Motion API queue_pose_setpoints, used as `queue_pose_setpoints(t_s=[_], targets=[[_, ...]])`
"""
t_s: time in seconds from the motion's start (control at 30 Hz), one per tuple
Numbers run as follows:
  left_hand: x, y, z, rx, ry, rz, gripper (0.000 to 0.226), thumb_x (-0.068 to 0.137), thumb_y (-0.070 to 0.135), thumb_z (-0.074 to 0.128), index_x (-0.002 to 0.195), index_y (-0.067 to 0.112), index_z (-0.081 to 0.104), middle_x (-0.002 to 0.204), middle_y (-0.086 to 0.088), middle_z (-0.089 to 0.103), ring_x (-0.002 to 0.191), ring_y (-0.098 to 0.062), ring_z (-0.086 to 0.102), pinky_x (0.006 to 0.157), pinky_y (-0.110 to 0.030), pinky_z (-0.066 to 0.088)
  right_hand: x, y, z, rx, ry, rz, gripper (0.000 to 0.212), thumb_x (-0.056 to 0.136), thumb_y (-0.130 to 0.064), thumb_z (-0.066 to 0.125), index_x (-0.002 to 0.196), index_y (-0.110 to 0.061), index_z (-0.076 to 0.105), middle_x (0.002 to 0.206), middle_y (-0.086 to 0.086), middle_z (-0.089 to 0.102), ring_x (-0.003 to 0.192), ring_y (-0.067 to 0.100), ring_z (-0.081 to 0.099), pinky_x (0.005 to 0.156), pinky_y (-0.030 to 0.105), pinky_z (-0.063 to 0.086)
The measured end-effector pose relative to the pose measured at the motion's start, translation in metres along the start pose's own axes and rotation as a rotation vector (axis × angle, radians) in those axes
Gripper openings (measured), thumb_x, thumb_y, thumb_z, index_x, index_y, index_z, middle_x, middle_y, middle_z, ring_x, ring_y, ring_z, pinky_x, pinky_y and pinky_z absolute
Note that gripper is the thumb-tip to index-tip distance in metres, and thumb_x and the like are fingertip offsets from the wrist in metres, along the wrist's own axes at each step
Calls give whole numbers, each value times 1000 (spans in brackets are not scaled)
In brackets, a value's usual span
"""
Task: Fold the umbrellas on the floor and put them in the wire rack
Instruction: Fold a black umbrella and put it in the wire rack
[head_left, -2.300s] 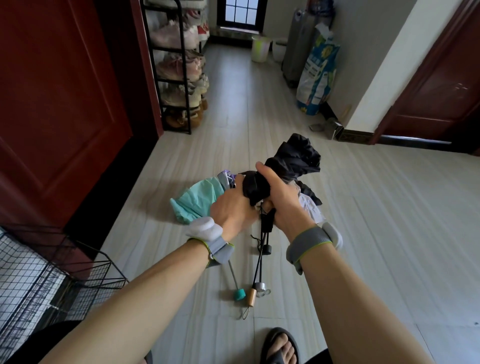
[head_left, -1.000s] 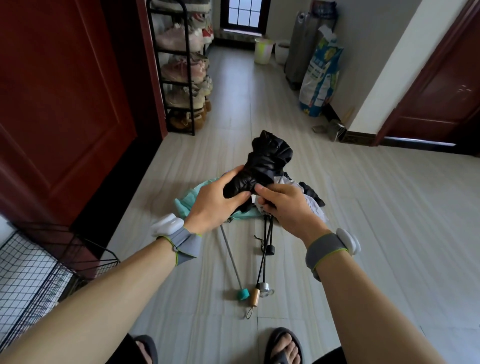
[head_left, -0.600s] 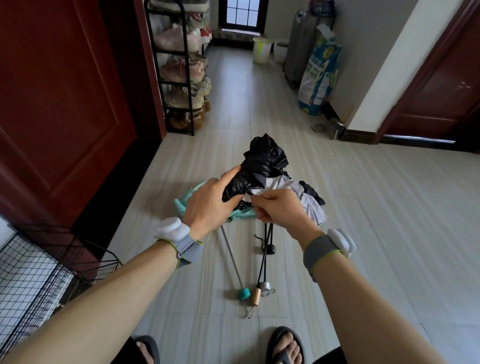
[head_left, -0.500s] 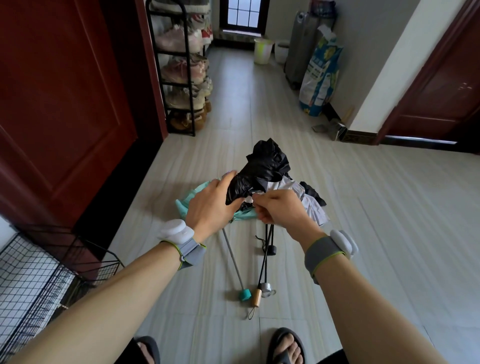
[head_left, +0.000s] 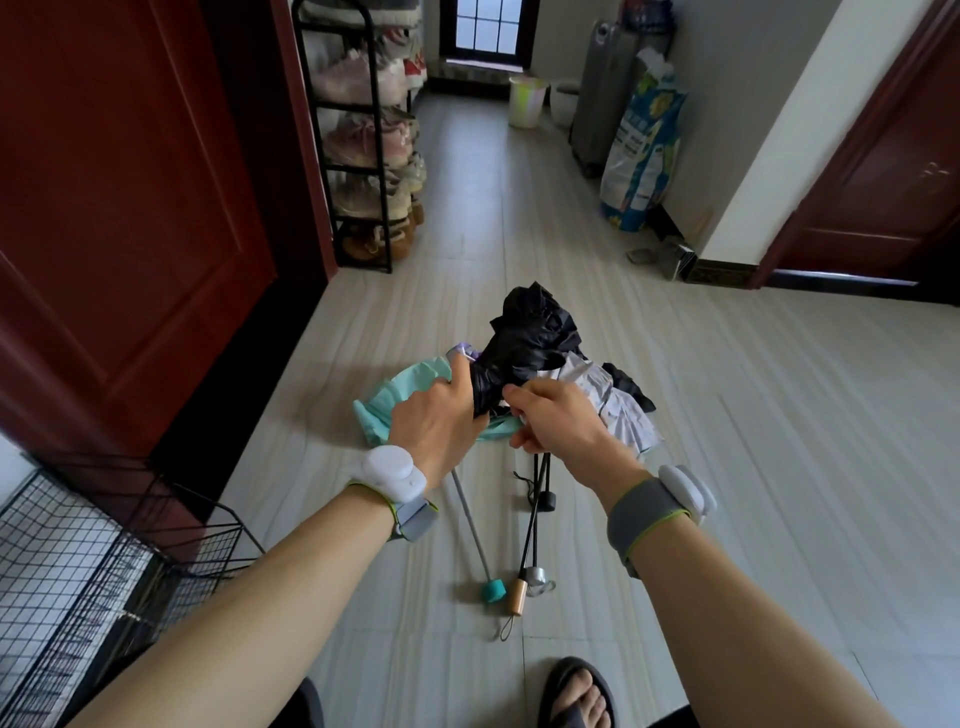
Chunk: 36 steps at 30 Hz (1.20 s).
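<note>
At twelve o'clock, above the floor (head_left: 769, 467), your left hand (head_left: 441, 422) curls its fingers round the bunched black umbrella (head_left: 531, 336), steadying it so your right hand (head_left: 563, 423), fingers pinching the fabric, can likely wrap it; the wire rack (head_left: 98, 543) stands at eight o'clock

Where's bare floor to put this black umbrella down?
Free: the floor right of the patterned umbrella, toward the right-hand door; also the strip between shoe rack and blue sack. Crowded: beneath the black umbrella, where the teal umbrella and the handles lie.
</note>
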<state>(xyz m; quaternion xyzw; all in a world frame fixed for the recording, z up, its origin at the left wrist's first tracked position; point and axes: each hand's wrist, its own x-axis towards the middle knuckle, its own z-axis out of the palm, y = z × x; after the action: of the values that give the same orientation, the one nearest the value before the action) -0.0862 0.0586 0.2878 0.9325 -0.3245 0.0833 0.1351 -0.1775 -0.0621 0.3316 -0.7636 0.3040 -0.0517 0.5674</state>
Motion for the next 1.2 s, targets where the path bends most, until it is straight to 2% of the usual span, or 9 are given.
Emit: queue_pose_setpoints(t_s=[0.07, 0.13, 0.27, 0.43, 0.6, 0.77, 0.83, 1.03, 1.2], targets=[[-1, -2, 5, 124, 41, 36, 59, 87, 45, 72, 124, 4, 50, 74, -8, 59, 55, -30, 64, 45, -32, 44, -3, -3, 2, -27, 15, -23, 35, 100, -24, 61, 68, -13, 58, 54, -3, 61, 49, 12, 63, 47, 20, 47], [0, -6, 12, 193, 108, 35, 59, 68, 39, 89, 108, 5, 61, 59, -3, 50, 37, -22, 53, 37, -22, 30, -5, -4, 4, -81, 18, -50, 35, 100, -24, 60, 67, -12, 58, 55, 1, 63, 46, 10, 62, 47, 19, 47], [3, -8, 16, 244, 191, 33, 51, 61, 28, 91, 100, 9, 64, 53, 0, 44, 32, -17, 46, 40, -20, 18, -9, -6, 13, -124, 43, -82, 34, 101, -25, 59, 70, -11, 58, 54, 0, 64, 51, 13, 65, 54, 23, 53], [-6, 3, 5, 326, 299, 122, 28, 84, 12, 67, 109, 10, 57, 75, -6, 59, 44, -19, 53, 39, -26, 31, -6, -5, 13, 62, 54, -61, 36, 103, -32, 58, 72, -12, 55, 71, 3, 62, 64, 17, 72, 73, 37, 65], [-19, 12, -8, 185, 202, 104, 48, 84, 8, 66, 129, 5, 49, 101, -15, 61, 66, -27, 60, 45, -31, 31, -8, -4, 12, 82, 41, -88, 33, 103, -39, 57, 80, -14, 59, 85, 7, 69, 82, 21, 77, 77, 45, 65], [-24, 7, -19, -181, 30, 64, 65, 88, 19, 66, 140, 18, 26, 122, -14, 50, 88, -38, 64, 62, -43, 51, -13, -4, 7, 42, 8, -99, 37, 102, -39, 58, 93, -4, 63, 85, 6, 73, 76, 21, 78, 76, 45, 65], [-23, 3, -21, -279, -5, 56, 62, 89, 19, 63, 134, 25, 20, 123, -14, 48, 85, -41, 63, 64, -47, 53, -14, -3, 4, 22, 18, -92, 38, 102, -37, 60, 95, 0, 64, 78, 5, 73, 72, 23, 78, 75, 44, 65], [-26, 11, -4, 33, 77, 69, 77, 88, 10, 62, 140, 15, 5, 129, -18, 47, 68, -27, 67, 49, -34, 50, -16, -8, 8, -77, 125, -111, 35, 103, -25, 57, 85, 0, 72, 75, 7, 77, 68, 24, 76, 71, 39, 65], [-24, 10, 6, 77, 159, 112, 80, 73, 4, 72, 139, 4, 27, 112, -21, 58, 48, -22, 55, 38, -25, 24, -8, -10, 9, -288, 184, -153, 37, 100, -20, 54, 69, -10, 73, 64, -5, 75, 64, 17, 74, 75, 37, 63]])
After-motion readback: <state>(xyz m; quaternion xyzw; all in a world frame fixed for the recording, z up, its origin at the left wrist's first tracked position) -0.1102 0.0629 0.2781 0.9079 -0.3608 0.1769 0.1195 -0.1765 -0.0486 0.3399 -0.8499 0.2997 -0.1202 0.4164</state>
